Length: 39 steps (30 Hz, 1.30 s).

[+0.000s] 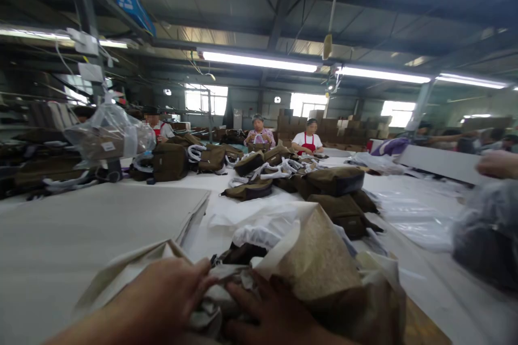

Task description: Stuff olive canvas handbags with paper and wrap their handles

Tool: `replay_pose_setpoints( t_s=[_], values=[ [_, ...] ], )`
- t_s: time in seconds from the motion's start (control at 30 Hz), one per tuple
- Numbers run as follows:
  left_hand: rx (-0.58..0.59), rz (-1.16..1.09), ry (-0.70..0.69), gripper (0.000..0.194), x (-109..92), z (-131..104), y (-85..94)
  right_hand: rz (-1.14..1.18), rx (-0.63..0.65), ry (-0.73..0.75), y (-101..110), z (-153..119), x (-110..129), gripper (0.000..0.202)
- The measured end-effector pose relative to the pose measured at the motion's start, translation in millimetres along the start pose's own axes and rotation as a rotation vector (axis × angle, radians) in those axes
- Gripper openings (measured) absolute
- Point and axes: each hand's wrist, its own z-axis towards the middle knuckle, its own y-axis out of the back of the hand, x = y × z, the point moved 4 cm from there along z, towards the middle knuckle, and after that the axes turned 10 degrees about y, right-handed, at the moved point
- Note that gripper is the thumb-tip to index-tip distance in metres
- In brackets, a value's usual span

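Crumpled pale wrapping paper (311, 248) lies in front of me, partly around a dark brown item (243, 253) whose kind I cannot make out. White padding (259, 234) shows just beyond that item. At the near left edge of the bundle, my left hand (165, 291) has its fingers curled closed on the paper. My right hand (271, 307) is beside it, its fingers apart and pressing on the crumpled paper. The lower part of the bundle is hidden by both hands and is in shadow.
Flat paper sheets (93, 232) are stacked at left. Olive-brown bags (335, 180) are heaped ahead, with clear plastic bags (413, 215) to their right. A co-worker's hand (499, 164) is by a plastic-covered dark item (488, 237) at far right. Other people sit across the table.
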Motion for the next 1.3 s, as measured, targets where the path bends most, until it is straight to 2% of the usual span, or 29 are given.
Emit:
replay_pose_setpoints(
  t_s=[0.1,0.2,0.27,0.37,0.43,0.5,0.6,0.73,0.8,0.87,0.97,1.03,1.1,1.2,1.3],
  values=[
    [0.141,-0.056,0.128,0.036,22,26,3.1,0.032,0.014,-0.046,-2,1,-6,0.071],
    [0.111,-0.030,0.192,0.033,38,61,4.8,0.031,0.020,-0.049,-4,2,-8,0.067],
    [0.174,-0.068,0.160,0.032,43,80,-7.4,0.015,0.001,-0.065,-7,2,-8,0.066],
    [0.398,-0.153,0.119,0.028,49,97,-44.7,-0.008,-0.033,-0.065,-11,2,-6,0.068],
    [0.494,-0.183,0.135,0.027,53,104,-71.2,-0.014,-0.044,-0.057,-12,2,-6,0.066],
    [0.519,-0.203,0.158,0.021,57,108,-92.2,-0.022,-0.041,-0.042,-12,2,-6,0.065],
    [0.555,-0.246,0.178,0.019,62,111,-110.4,-0.049,-0.078,-0.018,-11,2,-8,0.065],
    [0.732,-0.362,0.139,0.024,72,104,-113.0,-0.154,-0.117,0.020,-16,4,-13,0.065],
    [0.831,-0.417,0.094,0.034,78,97,-110.0,-0.243,-0.113,0.053,-23,6,-16,0.064],
    [0.878,-0.453,0.046,0.046,82,90,-108.0,-0.329,-0.160,0.103,-29,7,-19,0.062],
    [0.819,-0.463,0.015,0.050,84,84,-108.8,-0.383,-0.257,0.179,-36,8,-23,0.060],
    [0.716,-0.441,0.006,0.041,84,83,-107.4,-0.353,-0.252,0.180,-37,8,-25,0.061],
    [0.572,-0.395,-0.004,0.032,85,85,-98.2,-0.304,-0.209,0.139,-36,7,-25,0.061],
    [0.295,-0.297,0.003,0.032,91,93,-63.7,-0.227,-0.164,0.100,-27,5,-21,0.062],
    [0.024,-0.218,-0.001,0.034,96,100,-12.4,-0.141,-0.139,0.076,-16,3,-20,0.062]
  ],
)
